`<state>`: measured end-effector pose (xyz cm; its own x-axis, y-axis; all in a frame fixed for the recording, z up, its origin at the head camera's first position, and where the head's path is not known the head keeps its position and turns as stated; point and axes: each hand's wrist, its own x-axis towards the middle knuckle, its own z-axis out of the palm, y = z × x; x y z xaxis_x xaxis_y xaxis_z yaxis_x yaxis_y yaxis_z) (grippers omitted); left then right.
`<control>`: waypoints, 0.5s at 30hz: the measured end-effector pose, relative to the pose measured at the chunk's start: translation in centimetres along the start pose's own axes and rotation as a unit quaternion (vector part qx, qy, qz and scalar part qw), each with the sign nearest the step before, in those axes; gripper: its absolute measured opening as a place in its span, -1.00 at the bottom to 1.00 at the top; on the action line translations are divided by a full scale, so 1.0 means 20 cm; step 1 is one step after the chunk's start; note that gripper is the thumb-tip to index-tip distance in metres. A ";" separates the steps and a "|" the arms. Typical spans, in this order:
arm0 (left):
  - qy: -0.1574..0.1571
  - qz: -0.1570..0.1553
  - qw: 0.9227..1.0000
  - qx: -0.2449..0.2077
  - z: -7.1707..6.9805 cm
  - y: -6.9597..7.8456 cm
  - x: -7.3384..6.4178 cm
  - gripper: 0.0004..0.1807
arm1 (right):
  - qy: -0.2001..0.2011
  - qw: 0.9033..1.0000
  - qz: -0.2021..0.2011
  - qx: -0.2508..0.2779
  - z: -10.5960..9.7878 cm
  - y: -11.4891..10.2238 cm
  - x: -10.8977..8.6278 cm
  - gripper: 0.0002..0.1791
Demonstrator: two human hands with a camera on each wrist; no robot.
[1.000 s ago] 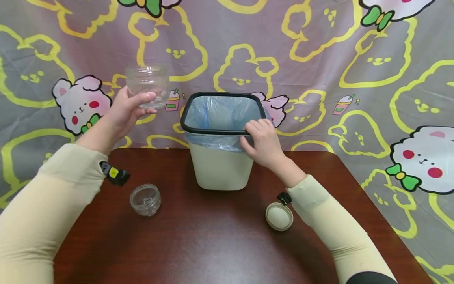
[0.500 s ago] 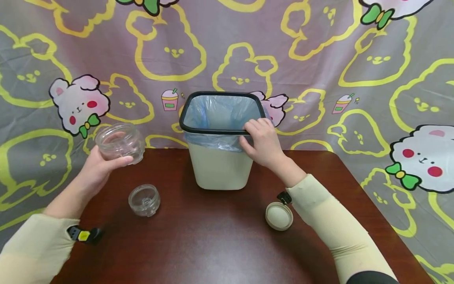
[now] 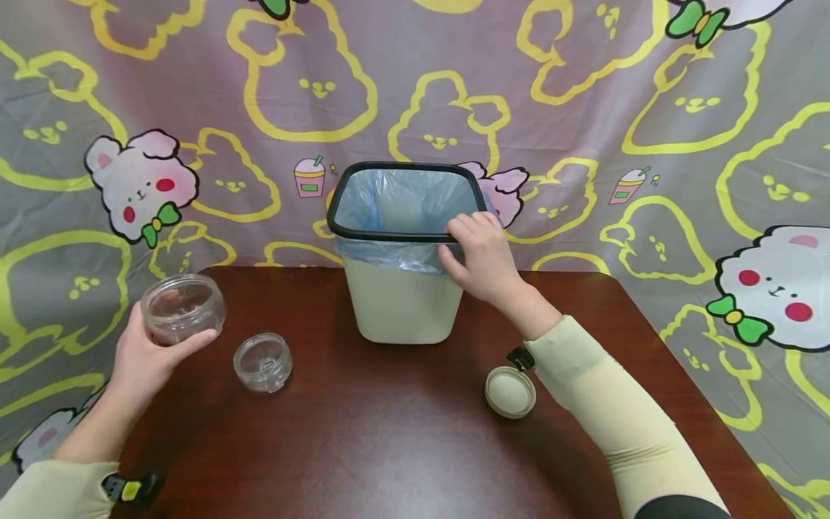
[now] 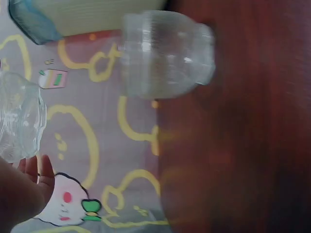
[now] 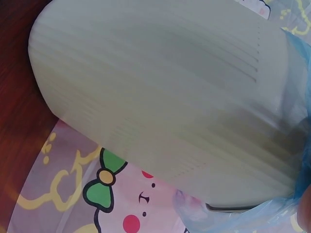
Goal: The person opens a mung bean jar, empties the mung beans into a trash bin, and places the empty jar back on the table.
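At the left in the head view, my left hand (image 3: 144, 366) grips a clear, open-topped glass jar (image 3: 184, 310), its thumb along the near side. That glass jar (image 4: 19, 116) is cut off at the edge of the left wrist view. A smaller clear jar (image 3: 262, 362) stands on the table just right of the held one. My right hand (image 3: 483, 256) holds the black rim of a cream trash bin (image 3: 402, 306) at its near right corner. The bin has a blue plastic liner (image 3: 389, 198) folded over its rim. Only a sliver of the right hand shows in the right wrist view.
A round beige lid (image 3: 510, 393) lies on the dark wooden table (image 3: 389, 432), near my right sleeve. Behind the table hangs a patterned cloth (image 3: 441, 86), close to the back of the bin.
My left hand has come down and leftward with the glass jar, from up beside the bin to left of the smaller jar. The right hand stays on the rim.
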<state>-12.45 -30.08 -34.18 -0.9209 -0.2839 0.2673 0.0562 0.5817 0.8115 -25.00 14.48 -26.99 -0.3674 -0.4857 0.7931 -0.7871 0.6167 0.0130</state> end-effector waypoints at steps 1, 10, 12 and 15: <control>0.007 -0.017 1.000 0.010 0.00 -0.01 -0.01 -0.08 | 0.001 1.000 -0.001 0.000 0.00 0.00 0.00 -0.80; -0.015 -0.099 0.994 0.033 -0.02 -0.18 -0.03 -0.01 | 0.001 1.000 0.002 -0.006 0.00 0.00 0.00 -0.78; -0.035 -0.107 0.993 0.044 -0.02 -0.22 -0.03 0.02 | 0.000 1.000 0.003 -0.006 0.00 0.00 0.00 -0.78; -0.070 -0.118 0.989 0.051 -0.02 -0.28 -0.04 0.03 | 0.000 1.000 0.004 -0.006 0.00 -0.01 0.00 -0.78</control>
<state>-11.93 -33.40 -38.77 -0.9485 -0.3167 -0.0025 -0.1982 0.5873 0.7847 -24.91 14.38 -26.89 -0.3730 -0.4813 0.7933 -0.7787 0.6273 0.0144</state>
